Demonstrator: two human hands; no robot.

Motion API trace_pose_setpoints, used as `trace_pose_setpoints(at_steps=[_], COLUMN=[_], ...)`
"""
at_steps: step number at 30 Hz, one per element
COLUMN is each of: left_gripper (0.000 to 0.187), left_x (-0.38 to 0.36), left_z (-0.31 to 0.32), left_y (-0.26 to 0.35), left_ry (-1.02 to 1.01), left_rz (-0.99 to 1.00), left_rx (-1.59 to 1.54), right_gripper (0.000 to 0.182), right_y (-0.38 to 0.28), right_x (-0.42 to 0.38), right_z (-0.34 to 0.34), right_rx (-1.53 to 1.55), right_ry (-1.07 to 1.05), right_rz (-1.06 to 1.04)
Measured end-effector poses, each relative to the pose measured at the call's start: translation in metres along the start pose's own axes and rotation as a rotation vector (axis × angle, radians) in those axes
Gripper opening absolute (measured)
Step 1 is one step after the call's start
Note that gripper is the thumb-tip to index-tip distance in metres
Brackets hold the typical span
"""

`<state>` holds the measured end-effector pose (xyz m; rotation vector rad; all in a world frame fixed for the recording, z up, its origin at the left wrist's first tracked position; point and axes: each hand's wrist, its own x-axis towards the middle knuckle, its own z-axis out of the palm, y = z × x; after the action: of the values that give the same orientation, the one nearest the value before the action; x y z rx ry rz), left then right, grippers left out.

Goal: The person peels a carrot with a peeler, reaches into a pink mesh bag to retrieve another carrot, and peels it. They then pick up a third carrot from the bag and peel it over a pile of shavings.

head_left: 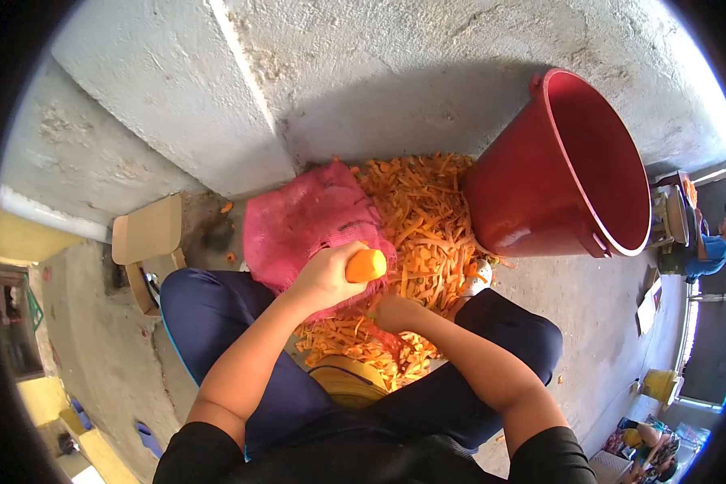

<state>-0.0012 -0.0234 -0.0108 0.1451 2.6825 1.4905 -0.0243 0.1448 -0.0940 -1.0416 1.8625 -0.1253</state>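
Observation:
My left hand [323, 278] is wrapped round a peeled carrot [366, 266], whose thick orange end sticks out past the fingers. Just to its right and slightly lower, my right hand [398, 313] is closed with its knuckles up; whatever it grips is hidden. Beneath both hands lies a deep pile of orange peelings [418, 230], spreading between my legs and up to the wall. A pink mesh sack [302, 222] lies beside the pile, behind my left hand.
A large red bucket [516, 189] stands tilted in view right of the peelings. Left of my knee is an open cardboard box [147, 230]. A rough grey wall [395, 97] rises ahead. Other people [711, 254] sit at the far right, near a yellow container [660, 385].

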Motion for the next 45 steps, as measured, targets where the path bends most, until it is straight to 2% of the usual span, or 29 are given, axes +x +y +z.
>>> trace_pose_setpoints(at_steps=[1, 3, 5, 7, 8, 9, 10, 11, 12, 13, 14, 16, 17, 18, 19, 21, 22, 24, 26, 28, 30, 33, 36, 39, 42, 43, 45], left_gripper=[0.036, 0.033, 0.026, 0.024, 0.027, 0.032, 0.037, 0.042, 0.043, 0.041, 0.039, 0.038, 0.034, 0.034, 0.031, 0.027, 0.029, 0.030, 0.029, 0.025, 0.025, 0.023, 0.021, 0.023, 0.025, 0.025, 0.025], left_x=[0.002, 0.008, 0.018, 0.045, 0.063, 0.082, 0.099, 0.114, 0.124, 0.133, 0.134, 0.131, 0.128, 0.122, 0.116, 0.091, 0.069, 0.034, 0.001, -0.014, -0.021, -0.011, 0.007, 0.023, 0.045, 0.051, 0.055], left_z=[0.001, 0.000, 0.009, 0.008, 0.010, 0.008, 0.004, 0.004, 0.004, -0.005, -0.015, -0.019, -0.018, -0.015, -0.011, -0.011, -0.016, -0.012, 0.001, 0.029, 0.064, 0.093, 0.115, 0.133, 0.113, 0.106, 0.111], left_y=[0.000, -0.002, -0.002, 0.031, 0.047, 0.070, 0.102, 0.126, 0.148, 0.161, 0.167, 0.150, 0.130, 0.104, 0.068, -0.022, -0.060, -0.143, -0.195, -0.225, -0.244, -0.255, -0.281, -0.353, -0.327, -0.314, -0.339], left_ry=[-0.050, -0.525, -0.961, -0.910, -0.764, -0.550, -0.369, -0.201, -0.030, 0.078, 0.198, 0.301, 0.290, 0.292, 0.263, 0.266, 0.216, 0.053, -0.247, -0.360, -0.208, 0.040, 0.320, 0.309, 0.482, 0.523, 0.490], left_rz=[-0.045, -0.083, -0.165, 0.091, 0.222, 0.384, 0.412, 0.355, 0.447, 0.510, 0.529, 0.436, 0.413, 0.287, 0.219, -0.084, -0.204, -0.632, -0.635, -0.991, -1.014, -1.013, -0.740, -0.601, -0.832, -0.835, -0.816], left_rx=[0.108, 0.497, 0.847, 0.832, 0.653, 0.313, -0.078, -0.393, -0.857, -0.980, -0.947, -0.911, -0.937, -0.866, -0.754, -0.197, 0.022, 0.160, 0.479, 0.093, -0.321, -0.449, -0.092, -0.054, -0.751, -0.486, -0.319], right_gripper=[0.028, 0.029, 0.028, 0.028, 0.028, 0.028, 0.031, 0.034, 0.038, 0.038, 0.038, 0.036, 0.033, 0.031, 0.030, 0.028, 0.028, 0.027, 0.026, 0.026, 0.026, 0.027, 0.026, 0.026, 0.025, 0.024, 0.024], right_y=[0.001, 0.001, 0.002, 0.001, -0.001, -0.002, 0.000, 0.004, 0.007, 0.006, 0.004, -0.003, -0.007, -0.008, -0.005, 0.001, 0.004, 0.006, 0.003, -0.001, -0.005, -0.004, -0.001, -0.001, 0.004, 0.005, 0.010], right_x=[-0.001, -0.004, -0.006, -0.009, -0.011, -0.012, -0.008, -0.002, 0.001, -0.003, -0.007, -0.020, -0.029, -0.033, -0.032, -0.031, -0.033, -0.039, -0.043, -0.041, -0.036, -0.026, -0.016, -0.017, -0.012, -0.010, -0.007], right_z=[0.004, 0.011, 0.008, 0.003, 0.001, 0.001, 0.004, 0.007, 0.007, 0.000, -0.007, -0.024, -0.033, -0.039, -0.042, -0.043, -0.045, -0.050, -0.058, -0.061, -0.063, -0.059, -0.056, -0.065, -0.064, -0.062, -0.059], right_rx=[-0.038, -0.113, -0.111, -0.106, -0.097, -0.085, -0.072, -0.061, -0.054, -0.063, -0.070, -0.061, -0.044, -0.027, -0.039, -0.055, -0.053, -0.046, -0.067, -0.074, -0.065, -0.108, -0.051, -0.020, -0.013, -0.013, -0.015], right_ry=[-0.036, -0.107, -0.134, -0.108, -0.069, -0.031, -0.028, -0.025, -0.023, -0.030, -0.038, -0.009, 0.027, 0.062, 0.073, 0.092, 0.099, 0.116, 0.060, 0.023, 0.003, 0.006, -0.014, -0.036, -0.029, -0.014, 0.017], right_rz=[0.033, 0.102, 0.061, 0.052, 0.062, 0.073, 0.069, 0.065, 0.061, 0.084, 0.106, 0.138, 0.146, 0.152, 0.168, 0.201, 0.219, 0.258, 0.257, 0.260, 0.261, 0.208, 0.244, 0.237, 0.248, 0.237, 0.222])
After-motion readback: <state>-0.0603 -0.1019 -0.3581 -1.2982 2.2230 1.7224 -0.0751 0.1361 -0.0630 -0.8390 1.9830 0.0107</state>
